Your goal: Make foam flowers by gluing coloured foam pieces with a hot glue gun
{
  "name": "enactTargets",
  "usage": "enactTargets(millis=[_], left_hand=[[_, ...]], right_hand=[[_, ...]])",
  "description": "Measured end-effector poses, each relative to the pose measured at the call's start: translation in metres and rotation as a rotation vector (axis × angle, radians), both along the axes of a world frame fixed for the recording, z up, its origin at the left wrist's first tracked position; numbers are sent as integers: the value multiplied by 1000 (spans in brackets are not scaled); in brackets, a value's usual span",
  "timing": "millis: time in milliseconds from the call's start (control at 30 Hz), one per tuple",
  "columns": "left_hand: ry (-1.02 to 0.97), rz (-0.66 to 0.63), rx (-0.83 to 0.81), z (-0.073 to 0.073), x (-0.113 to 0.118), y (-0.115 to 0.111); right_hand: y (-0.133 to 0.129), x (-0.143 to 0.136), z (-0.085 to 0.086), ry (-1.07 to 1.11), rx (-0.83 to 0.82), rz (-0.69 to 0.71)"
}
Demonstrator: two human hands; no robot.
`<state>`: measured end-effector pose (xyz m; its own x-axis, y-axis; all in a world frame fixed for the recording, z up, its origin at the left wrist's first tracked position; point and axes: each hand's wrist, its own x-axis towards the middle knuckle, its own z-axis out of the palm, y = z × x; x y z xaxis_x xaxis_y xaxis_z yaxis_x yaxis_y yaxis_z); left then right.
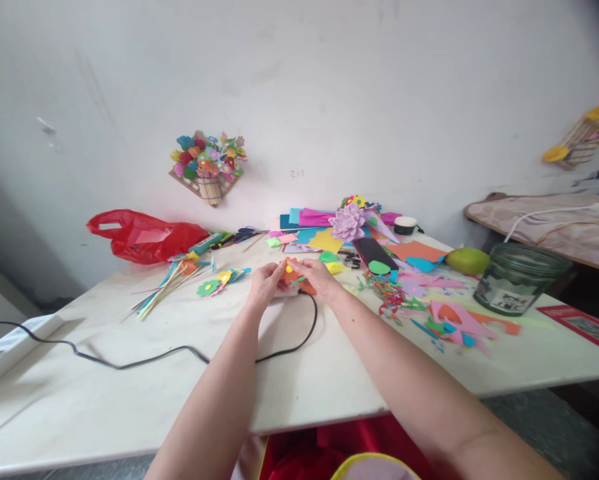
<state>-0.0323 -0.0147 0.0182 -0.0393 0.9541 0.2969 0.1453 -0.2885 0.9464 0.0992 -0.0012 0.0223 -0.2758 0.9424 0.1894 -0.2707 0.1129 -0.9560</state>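
Observation:
Between my two hands, over the middle of the table, is an orange paper flower (291, 269) with a yellow centre. My left hand (266, 283) pinches its left side, thumb and fingers closed. On the other side my right hand (320, 279) grips the flower's right edge, fingers curled. Just below lies something orange joined to a black cord (311, 333), mostly hidden by the hands. To the left rest several finished flowers, one of them green (208, 288), and a bundle of thin sticks (172, 288).
A red plastic bag (146, 237) lies at the back left, and a white power strip (22, 347) at the left edge. Coloured sheets, a phone (374, 255), paper scraps (459, 320), a green fruit (468, 261) and a glass jar (519, 277) occupy the right.

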Motion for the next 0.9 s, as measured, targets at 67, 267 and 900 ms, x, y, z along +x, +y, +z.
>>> enactTargets(millis=[67,267,900], left_hand=[[13,-1,0,0,1,-1],[11,-44,-16,2,2,-2],[-27,-55,-6,0,1,-1]], right_hand=[[1,-1,-2,13,-13,35],[6,-3,-8,22,-13,45],[10,1,-9,11,-17,86]])
